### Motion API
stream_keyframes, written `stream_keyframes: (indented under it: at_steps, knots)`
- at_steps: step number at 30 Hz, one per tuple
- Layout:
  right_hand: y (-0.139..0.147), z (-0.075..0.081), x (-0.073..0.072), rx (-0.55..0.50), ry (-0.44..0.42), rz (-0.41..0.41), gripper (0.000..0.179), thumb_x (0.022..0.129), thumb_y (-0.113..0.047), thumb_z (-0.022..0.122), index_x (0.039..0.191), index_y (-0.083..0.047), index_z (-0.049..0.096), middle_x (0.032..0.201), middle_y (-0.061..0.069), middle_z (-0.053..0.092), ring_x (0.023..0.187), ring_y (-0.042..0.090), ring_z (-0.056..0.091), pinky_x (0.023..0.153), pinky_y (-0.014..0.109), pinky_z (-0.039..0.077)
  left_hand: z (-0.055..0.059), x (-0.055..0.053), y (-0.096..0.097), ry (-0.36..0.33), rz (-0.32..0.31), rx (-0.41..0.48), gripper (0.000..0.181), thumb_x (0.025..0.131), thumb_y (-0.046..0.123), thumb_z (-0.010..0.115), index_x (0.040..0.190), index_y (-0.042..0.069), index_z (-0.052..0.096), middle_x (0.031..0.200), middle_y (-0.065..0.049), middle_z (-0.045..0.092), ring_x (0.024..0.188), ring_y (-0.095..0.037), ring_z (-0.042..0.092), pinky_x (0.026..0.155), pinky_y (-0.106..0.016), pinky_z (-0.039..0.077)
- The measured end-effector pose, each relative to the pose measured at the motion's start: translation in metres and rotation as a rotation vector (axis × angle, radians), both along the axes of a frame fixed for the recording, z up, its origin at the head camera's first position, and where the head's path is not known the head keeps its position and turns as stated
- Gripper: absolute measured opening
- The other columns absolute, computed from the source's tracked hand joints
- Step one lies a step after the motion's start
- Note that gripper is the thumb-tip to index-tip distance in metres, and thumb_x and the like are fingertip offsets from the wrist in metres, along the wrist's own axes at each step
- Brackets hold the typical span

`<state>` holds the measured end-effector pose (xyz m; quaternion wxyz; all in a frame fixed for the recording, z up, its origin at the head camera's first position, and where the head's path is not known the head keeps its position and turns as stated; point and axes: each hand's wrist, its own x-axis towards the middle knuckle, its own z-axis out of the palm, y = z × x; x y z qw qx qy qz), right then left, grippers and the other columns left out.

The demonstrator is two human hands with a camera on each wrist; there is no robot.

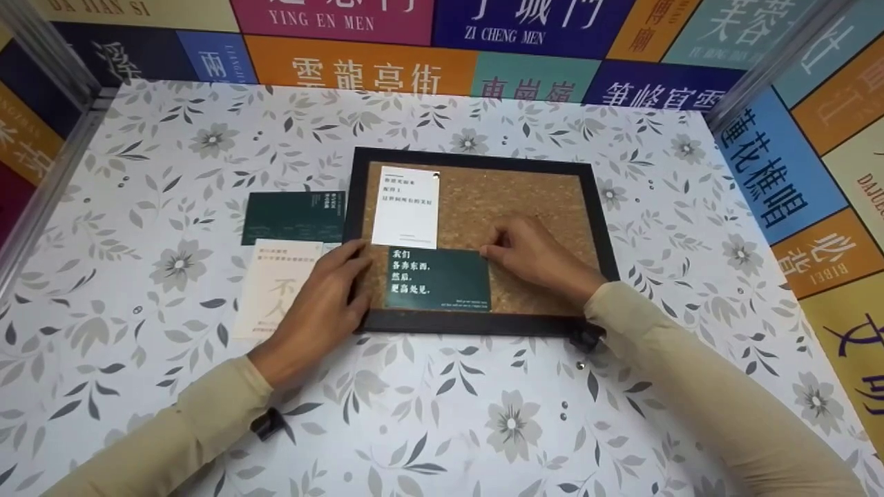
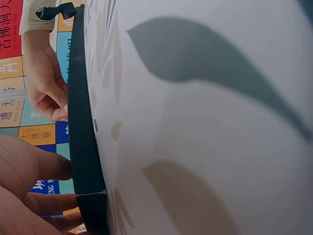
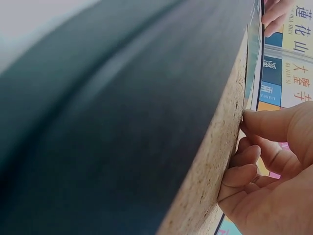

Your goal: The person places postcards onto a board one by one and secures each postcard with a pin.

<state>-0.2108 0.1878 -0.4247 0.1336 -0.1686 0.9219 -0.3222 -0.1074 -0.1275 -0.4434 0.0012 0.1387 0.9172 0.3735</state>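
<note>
Starting at the left, two spare cards lie on the flowered tablecloth (image 1: 173, 386): a dark green card (image 1: 293, 217) lying wide, and just below it a cream card (image 1: 276, 293) standing tall, its right edge tucked under the left hand (image 1: 324, 304). That hand rests flat, fingers fairly straight, across the left rail of the black frame (image 1: 476, 324). It steadies the board, gripping nothing. In the left wrist view, those fingers lie right up against the frame's edge.

Moving inward, the cork board (image 1: 525, 200) shows its speckled, grainy brown face. A white card (image 1: 407, 207) stands upright at its top left, seemingly pinned at its upper right corner, though that speck is too small to be sure. Just below it, touching or barely overlapping its bottom edge, lies the green card with white lettering (image 1: 437, 278), long axis running left to right, sitting squarely between the two hands.

Now the right hand (image 1: 535, 252): it is the nearer one to the action, fingers curled tight at the card's top right corner, thumb and forefinger pressed down on the cork. The right wrist view shows a fingertip (image 3: 254, 120) hard against the rough cork surface. Whether it pinches a pin there, I cannot tell.
</note>
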Motion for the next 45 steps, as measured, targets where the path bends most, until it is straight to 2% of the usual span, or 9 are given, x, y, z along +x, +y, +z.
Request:
stream_keyframes:
  at_steps: [11, 20, 36, 42, 45]
  knots:
    - [0.0003, -0.0017, -0.0002, -0.006, -0.014, -0.014, 0.012, 0.105, -0.01, 0.074, 0.097, -0.002, 0.076, 0.09, 0.008, 0.067, 0.08, 0.02, 0.057, 0.071, 0.034, 0.047, -0.0001, -0.0004, 0.0008, -0.013, 0.005, -0.007, 0.05, 0.106, 0.001, 0.065, 0.153, -0.014, 0.055, 0.17, -0.025, 0.042, 0.159, -0.041, 0.039, 0.129, -0.053, 0.035]
    - [-0.0012, -0.004, -0.0012, -0.006, 0.039, 0.009, 0.012, 0.103, -0.007, 0.076, 0.092, -0.002, 0.077, 0.083, 0.004, 0.068, 0.077, 0.018, 0.057, 0.069, 0.032, 0.046, -0.0014, -0.0004, -0.0003, -0.009, 0.004, 0.005, 0.051, 0.104, -0.001, 0.067, 0.152, -0.014, 0.056, 0.169, -0.025, 0.043, 0.158, -0.041, 0.039, 0.129, -0.052, 0.034]
    - [-0.0028, -0.0004, -0.0003, -0.003, 0.022, 0.003, 0.011, 0.103, -0.007, 0.077, 0.093, -0.002, 0.077, 0.092, 0.01, 0.073, 0.086, 0.023, 0.062, 0.078, 0.037, 0.05, -0.0012, -0.0015, 0.0, -0.025, 0.005, -0.002, 0.053, 0.104, -0.001, 0.068, 0.153, -0.014, 0.054, 0.171, -0.025, 0.041, 0.159, -0.042, 0.038, 0.13, -0.052, 0.033]
    - [-0.0012, -0.0016, 0.0025, -0.013, 0.021, 0.006, 0.009, 0.104, -0.009, 0.075, 0.098, -0.005, 0.079, 0.093, 0.008, 0.072, 0.084, 0.022, 0.062, 0.074, 0.037, 0.051, -0.0015, -0.0004, -0.0004, -0.042, 0.011, -0.001, 0.053, 0.104, -0.001, 0.067, 0.154, -0.013, 0.054, 0.172, -0.024, 0.04, 0.16, -0.041, 0.037, 0.13, -0.053, 0.033]
    - [0.0008, -0.0024, 0.0045, -0.01, 0.053, 0.024, 0.008, 0.104, -0.01, 0.074, 0.099, -0.006, 0.079, 0.093, 0.008, 0.07, 0.086, 0.023, 0.061, 0.074, 0.037, 0.05, -0.0004, 0.0001, -0.0003, -0.048, 0.007, 0.001, 0.052, 0.106, 0.0, 0.066, 0.154, -0.014, 0.053, 0.172, -0.024, 0.038, 0.16, -0.041, 0.035, 0.13, -0.053, 0.032]
